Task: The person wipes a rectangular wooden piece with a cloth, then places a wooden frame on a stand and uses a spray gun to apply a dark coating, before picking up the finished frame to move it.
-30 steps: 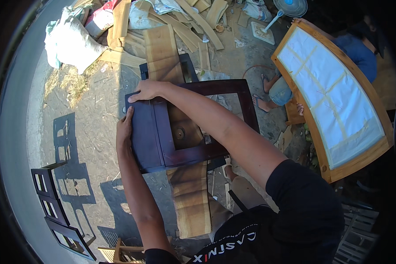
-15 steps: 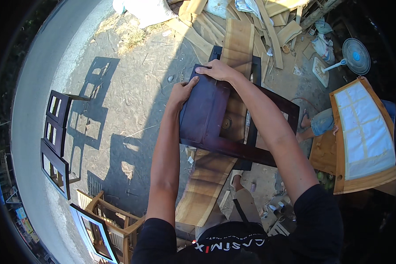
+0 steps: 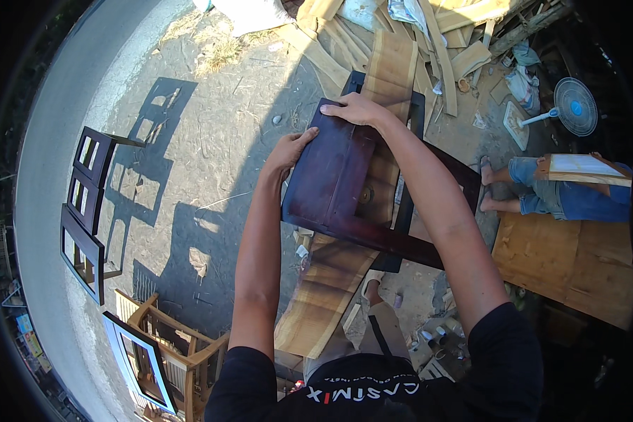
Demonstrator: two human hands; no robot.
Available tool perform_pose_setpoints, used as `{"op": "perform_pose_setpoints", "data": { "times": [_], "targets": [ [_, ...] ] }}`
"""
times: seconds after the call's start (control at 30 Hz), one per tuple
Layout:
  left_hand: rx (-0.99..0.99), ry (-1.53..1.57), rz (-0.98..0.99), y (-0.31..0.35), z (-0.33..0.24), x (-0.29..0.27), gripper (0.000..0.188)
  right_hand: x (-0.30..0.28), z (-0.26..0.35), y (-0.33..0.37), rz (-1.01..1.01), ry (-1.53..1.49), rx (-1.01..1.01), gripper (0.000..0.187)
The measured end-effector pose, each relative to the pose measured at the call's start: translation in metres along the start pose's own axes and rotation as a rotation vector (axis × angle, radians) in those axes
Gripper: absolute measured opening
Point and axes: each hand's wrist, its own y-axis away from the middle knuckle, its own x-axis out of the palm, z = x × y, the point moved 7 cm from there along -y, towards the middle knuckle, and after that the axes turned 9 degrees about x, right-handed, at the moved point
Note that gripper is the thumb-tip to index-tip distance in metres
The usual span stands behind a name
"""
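Observation:
A dark red-brown wooden frame with a broad solid panel (image 3: 320, 169) lies across a long wooden plank (image 3: 330, 288) in front of me. My left hand (image 3: 292, 151) grips the panel's far left edge, thumb on top and fingers out of sight beyond the edge. At the panel's far end, my right hand (image 3: 360, 111) is closed on the edge, its thumb pressed on the top face. Beneath the plank, a dark wooden frame (image 3: 417, 116) shows on both sides, largely covered.
Dark wooden frames (image 3: 83, 250) stand at the left beside a light wooden chair (image 3: 183, 359). Scrap boards (image 3: 344, 49) lie heaped at the far side. At right are a fan (image 3: 575, 105), a wooden board (image 3: 541, 253) and a co-worker's legs (image 3: 517, 186), with a white-covered wooden frame (image 3: 587, 167).
My hands stay on the dark frame, with little shift. At right, the co-worker's white-covered frame has tilted up and away, uncovering the legs and the wooden board. The whole view has shifted slightly.

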Motion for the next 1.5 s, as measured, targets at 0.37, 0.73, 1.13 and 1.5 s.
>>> {"op": "perform_pose_setpoints", "data": {
  "times": [0.37, 0.73, 1.13, 1.5],
  "targets": [
    [0.058, -0.292, -0.210, -0.028, 0.020, -0.014, 0.068, -0.001, -0.002, -0.007, 0.073, -0.108, -0.043, 0.063],
    [0.008, -0.159, -0.095, -0.035, 0.010, -0.002, 0.069, -0.002, -0.006, -0.011, 0.076, -0.033, 0.015, 0.069],
    [0.002, -0.019, -0.131, -0.040, 0.003, 0.016, 0.071, -0.009, -0.011, -0.012, 0.006, -0.069, -0.103, 0.061],
    [0.254, -0.300, -0.047, 0.004, -0.029, 0.012, 0.074, -0.062, -0.044, 0.077, -0.572, -0.313, -0.075, 0.049]
  ]
}}
